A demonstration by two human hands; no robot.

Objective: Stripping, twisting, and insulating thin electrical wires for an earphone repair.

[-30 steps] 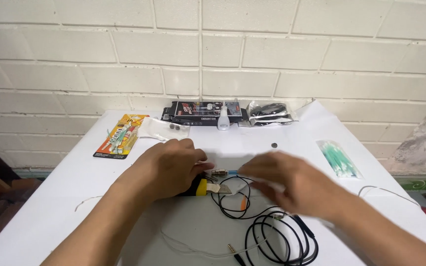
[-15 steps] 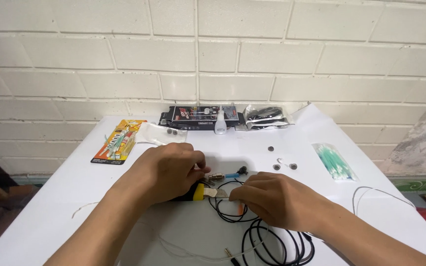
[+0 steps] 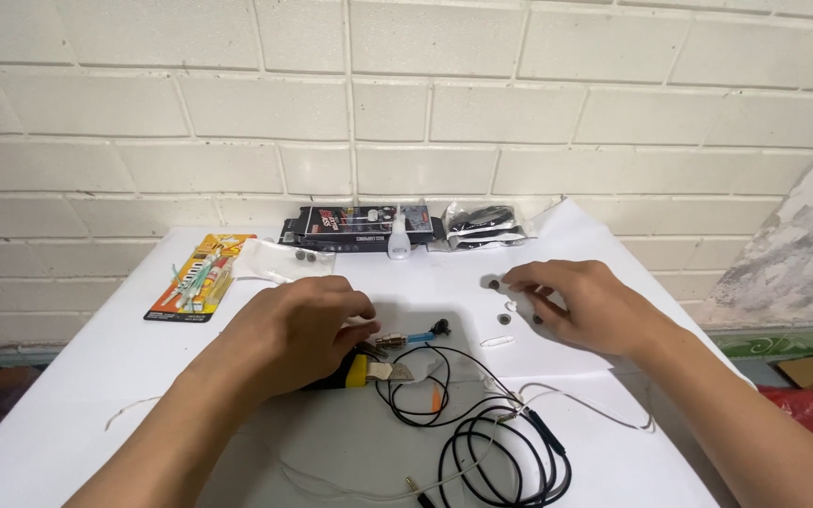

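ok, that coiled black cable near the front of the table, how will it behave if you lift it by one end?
The black cable lies in loose, uneven loops, so it probably hangs limp and uncoils. It looks thin, so likely light. Its loops cross a thin white wire, so lifting may drag that along. Neither the left hand nor the right hand touches it.

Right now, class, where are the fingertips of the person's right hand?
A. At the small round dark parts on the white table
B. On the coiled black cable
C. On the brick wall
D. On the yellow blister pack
A: the right hand reaches its fingertips to the small round parts on the white table, apart from the black cable.
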